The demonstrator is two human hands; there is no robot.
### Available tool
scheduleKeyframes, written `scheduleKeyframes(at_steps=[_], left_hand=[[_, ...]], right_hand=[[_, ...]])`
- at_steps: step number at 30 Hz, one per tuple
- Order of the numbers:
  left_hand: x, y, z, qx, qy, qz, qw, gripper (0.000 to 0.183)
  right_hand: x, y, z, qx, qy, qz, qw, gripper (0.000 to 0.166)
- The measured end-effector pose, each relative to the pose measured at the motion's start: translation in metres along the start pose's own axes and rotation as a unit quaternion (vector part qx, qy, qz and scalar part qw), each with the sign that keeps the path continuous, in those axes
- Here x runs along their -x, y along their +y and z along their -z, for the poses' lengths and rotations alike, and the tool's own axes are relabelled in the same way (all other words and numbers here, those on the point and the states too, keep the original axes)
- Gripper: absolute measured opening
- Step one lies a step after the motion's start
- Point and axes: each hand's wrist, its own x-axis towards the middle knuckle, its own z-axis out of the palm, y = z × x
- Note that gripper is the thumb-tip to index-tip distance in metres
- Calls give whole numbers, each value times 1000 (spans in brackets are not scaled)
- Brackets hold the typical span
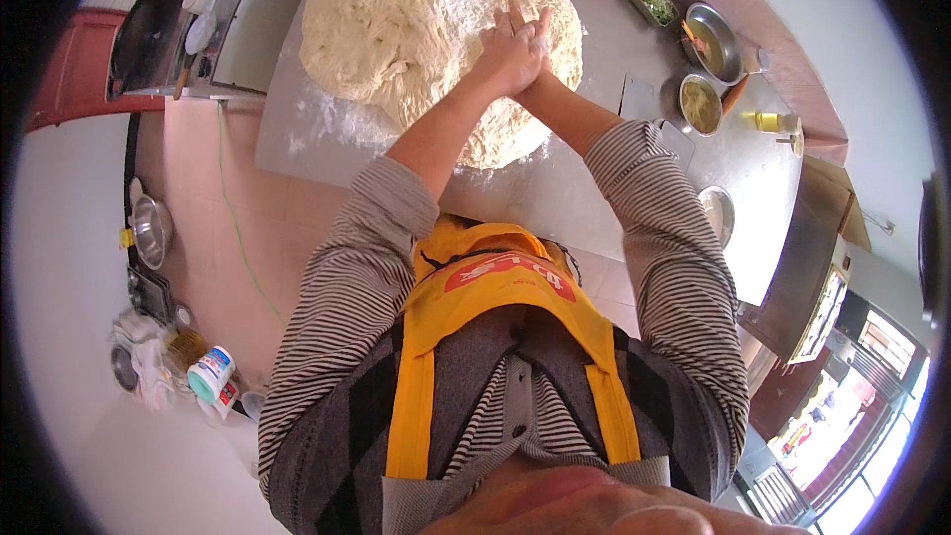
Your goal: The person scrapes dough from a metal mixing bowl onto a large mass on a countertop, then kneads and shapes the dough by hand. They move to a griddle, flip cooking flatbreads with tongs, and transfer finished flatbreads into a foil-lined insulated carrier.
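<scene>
A huge mound of pale dough lies on the metal-topped worktable. Its surface is rough and folded, with loose white flour scattered on the tabletop along its left side. Both my arms reach forward and meet on the right part of the mound. My left hand lies across my right hand, with flour on the skin. They press against the dough, and neither appears to grip it. Much of the right hand is covered by the left, so its finger positions are partly hidden.
Right of the dough are a tray of chopped greens, a steel bowl of liquid and a smaller bowl. A flat scraper-like blade lies nearer. A round dish sits near the right sleeve. Left stands a stove-like unit.
</scene>
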Motion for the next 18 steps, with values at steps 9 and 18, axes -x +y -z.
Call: scheduleKeyframes(at_steps=[9, 18], left_hand=[[23, 11, 58, 487, 6, 247, 838, 71], [28, 8, -5, 208, 139, -19, 968, 76]], right_hand=[[37, 2, -19, -817, 120, 5, 564, 61], [4, -15, -14, -974, 94, -15, 206, 58]])
